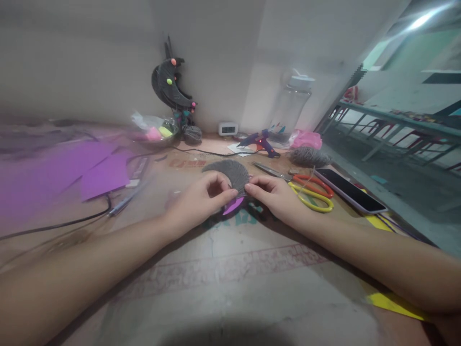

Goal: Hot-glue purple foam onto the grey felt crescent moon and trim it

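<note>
Between my hands is a crescent shape (236,174) wrapped in grey yarn, held a little above the table. Its lower tip shows bare purple card (233,205). My left hand (212,192) pinches the crescent near its inner edge, thumb against the fingers. On the other side, my right hand (268,190) grips the outer edge with thumb and forefinger, close to where the yarn ends. Just past my right hand lie scissors (311,197) with orange and yellow handles. A ball of grey yarn (310,156) rests behind them.
A hot glue gun (262,142) lies at the back, near a clear bottle (291,108) and a small digital clock (228,129). To the right is a phone (349,190); purple sheets (104,173) and a pen (126,201) are left. A decorated dark crescent (167,86) leans against the wall.
</note>
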`<state>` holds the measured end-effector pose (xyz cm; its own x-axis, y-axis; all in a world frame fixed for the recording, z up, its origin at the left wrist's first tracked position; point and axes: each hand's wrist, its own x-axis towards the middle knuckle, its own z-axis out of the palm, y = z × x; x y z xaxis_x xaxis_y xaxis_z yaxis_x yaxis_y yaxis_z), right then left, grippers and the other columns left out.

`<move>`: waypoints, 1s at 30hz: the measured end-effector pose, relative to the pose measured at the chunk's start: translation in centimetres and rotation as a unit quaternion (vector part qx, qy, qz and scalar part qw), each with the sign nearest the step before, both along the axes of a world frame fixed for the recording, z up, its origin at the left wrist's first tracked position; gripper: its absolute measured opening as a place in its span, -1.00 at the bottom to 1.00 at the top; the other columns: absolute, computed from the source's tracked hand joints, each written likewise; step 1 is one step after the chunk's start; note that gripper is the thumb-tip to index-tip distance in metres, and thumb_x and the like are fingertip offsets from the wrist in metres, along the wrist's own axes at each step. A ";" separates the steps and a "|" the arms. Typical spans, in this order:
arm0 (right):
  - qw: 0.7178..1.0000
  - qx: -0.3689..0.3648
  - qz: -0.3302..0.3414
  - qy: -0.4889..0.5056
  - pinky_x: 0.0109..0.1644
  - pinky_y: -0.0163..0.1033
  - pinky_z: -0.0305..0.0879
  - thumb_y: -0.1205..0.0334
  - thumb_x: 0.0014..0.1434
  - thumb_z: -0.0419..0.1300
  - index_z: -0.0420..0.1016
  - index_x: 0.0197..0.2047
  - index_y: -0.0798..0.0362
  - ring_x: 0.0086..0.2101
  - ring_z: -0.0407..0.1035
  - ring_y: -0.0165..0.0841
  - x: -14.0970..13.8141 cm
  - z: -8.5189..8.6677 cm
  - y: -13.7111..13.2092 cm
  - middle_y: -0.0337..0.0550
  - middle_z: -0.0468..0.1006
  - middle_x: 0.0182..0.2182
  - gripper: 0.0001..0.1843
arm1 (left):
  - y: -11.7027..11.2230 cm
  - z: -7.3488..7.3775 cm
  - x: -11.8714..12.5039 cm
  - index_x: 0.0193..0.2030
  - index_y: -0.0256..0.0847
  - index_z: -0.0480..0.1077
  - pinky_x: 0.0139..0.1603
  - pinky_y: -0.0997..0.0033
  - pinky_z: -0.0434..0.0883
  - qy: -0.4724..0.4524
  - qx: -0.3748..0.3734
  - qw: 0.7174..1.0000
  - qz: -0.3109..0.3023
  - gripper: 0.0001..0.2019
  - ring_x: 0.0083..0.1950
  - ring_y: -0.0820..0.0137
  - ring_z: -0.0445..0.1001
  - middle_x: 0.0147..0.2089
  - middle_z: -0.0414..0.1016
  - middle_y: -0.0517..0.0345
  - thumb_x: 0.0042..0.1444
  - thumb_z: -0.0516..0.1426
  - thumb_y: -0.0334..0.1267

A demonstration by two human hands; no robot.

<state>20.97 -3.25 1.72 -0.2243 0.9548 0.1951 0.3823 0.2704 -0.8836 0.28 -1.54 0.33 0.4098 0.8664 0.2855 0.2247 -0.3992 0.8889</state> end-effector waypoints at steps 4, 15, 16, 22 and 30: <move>0.999 0.024 0.018 -0.013 -0.26 -0.27 0.26 0.02 0.17 0.21 0.49 -0.39 0.08 -0.39 0.32 -0.40 0.1 -0.2 0.3 -0.22 0.46 -0.43 -0.71 | -0.2 -0.2 0.1 -0.16 -0.15 0.34 -0.19 0.38 0.40 -0.022 0.021 0.999 -0.013 -0.83 -0.25 0.41 0.43 -0.26 0.42 0.20 0.17 0.20 -0.17; 0.997 0.023 0.046 -0.049 -0.34 -0.28 0.16 0.02 0.20 0.16 0.38 -0.45 0.07 -0.44 0.23 -0.42 0.1 -0.5 0.4 -0.25 0.36 -0.47 -0.69 | -0.2 -0.3 0.0 0.17 -0.12 0.31 -0.15 0.35 0.41 -0.028 0.006 0.999 -0.042 -0.63 -0.15 0.35 0.46 -0.11 0.49 0.09 0.22 0.13 -0.23; 0.997 0.024 0.048 -0.053 -0.34 -0.28 0.16 0.02 0.21 0.16 0.38 -0.45 0.07 -0.43 0.23 -0.42 0.2 -0.5 0.5 -0.25 0.37 -0.47 -0.69 | -0.2 -0.3 0.0 0.21 -0.12 0.28 -0.14 0.36 0.41 -0.034 0.001 0.998 -0.048 -0.60 -0.15 0.36 0.46 -0.13 0.48 0.09 0.23 0.12 -0.24; 0.997 0.030 0.047 -0.051 -0.35 -0.29 0.18 0.02 0.22 0.17 0.43 -0.44 0.08 -0.44 0.25 -0.42 0.2 -0.4 0.4 -0.25 0.39 -0.48 -0.68 | -0.1 -0.2 0.0 0.28 -0.09 0.22 -0.15 0.37 0.39 -0.040 -0.010 0.998 -0.049 -0.52 -0.19 0.38 0.45 -0.18 0.46 0.13 0.22 0.13 -0.25; 0.995 -0.061 0.049 0.066 -0.62 -0.38 0.14 0.00 0.24 0.16 0.38 0.12 0.07 -0.62 0.25 -0.55 0.1 -0.5 0.1 -0.16 0.56 -0.25 -0.54 | 0.2 -0.4 0.2 -0.03 -0.15 0.32 -0.15 0.40 0.38 -0.067 0.002 0.998 0.019 -0.74 -0.19 0.41 0.44 -0.07 0.45 0.10 0.14 0.18 -0.28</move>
